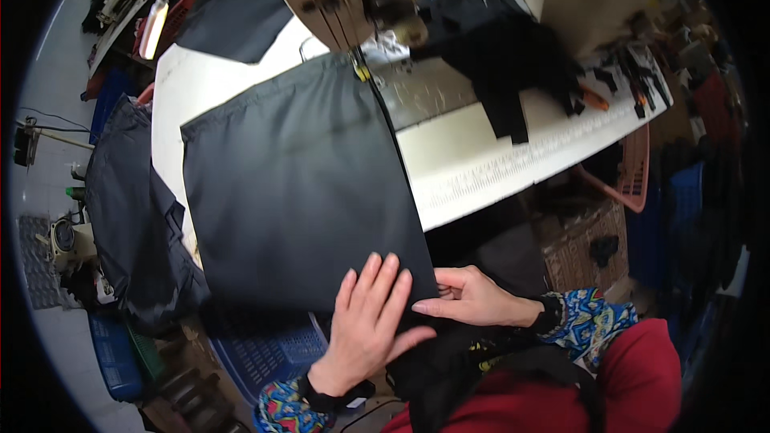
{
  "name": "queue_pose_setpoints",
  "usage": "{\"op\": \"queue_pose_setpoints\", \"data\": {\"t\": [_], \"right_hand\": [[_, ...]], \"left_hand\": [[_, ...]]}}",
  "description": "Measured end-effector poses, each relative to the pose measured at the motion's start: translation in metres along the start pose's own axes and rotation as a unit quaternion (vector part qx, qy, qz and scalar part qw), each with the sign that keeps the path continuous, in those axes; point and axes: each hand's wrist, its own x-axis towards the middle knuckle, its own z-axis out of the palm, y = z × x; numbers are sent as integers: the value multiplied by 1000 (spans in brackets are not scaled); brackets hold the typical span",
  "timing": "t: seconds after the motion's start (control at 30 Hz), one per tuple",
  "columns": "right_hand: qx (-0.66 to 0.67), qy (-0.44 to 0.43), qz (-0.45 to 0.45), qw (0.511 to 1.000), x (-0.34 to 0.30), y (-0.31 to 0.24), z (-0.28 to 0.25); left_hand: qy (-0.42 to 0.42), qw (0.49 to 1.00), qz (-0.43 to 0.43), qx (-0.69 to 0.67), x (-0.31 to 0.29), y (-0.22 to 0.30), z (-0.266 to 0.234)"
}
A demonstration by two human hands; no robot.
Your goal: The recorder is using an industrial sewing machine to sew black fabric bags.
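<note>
A large dark grey fabric panel [297, 168] lies over the front of a white sewing table [481, 156], its upper right corner under the needle area of a sewing machine [345, 4]. Flat on the panel's lower right part rests my left hand [370, 317], fingers stretched out and pointing away from me. At the panel's lower right edge, my right hand [473, 297] pinches the fabric between thumb and fingers. A folded, seamed strip runs along the panel's far edge. The panel's near edge hangs past the table toward my lap.
Black fabric pieces [497, 40] are heaped right of the machine, near orange-handled scissors [593, 98]. More dark fabric [136, 200] hangs at the left, and another piece [237, 12] lies at the far left. A blue basket [269, 357] and a pink basket [634, 168] stand below table level.
</note>
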Motion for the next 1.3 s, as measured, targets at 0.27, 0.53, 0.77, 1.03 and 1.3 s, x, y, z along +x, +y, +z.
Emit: {"op": "queue_pose_setpoints", "data": {"t": [0.27,0.53,0.77,1.03,1.3], "right_hand": [[-98,17,15,995,-47,8,16],[-503,123,-429,740,-50,0,7],[-572,-80,-514,634,-55,-3,-21],[-563,-105,-473,670,-44,-6,-25],[-598,-64,-480,639,-23,-23,-36]], "left_hand": [[92,983,35,153,-85,43,46],[169,974,78,129,-71,50,25],[31,995,49,-80,-15,30,-26],[132,979,-3,157,81,-26,-4],[140,978,-1,155,112,-50,-12]]}}
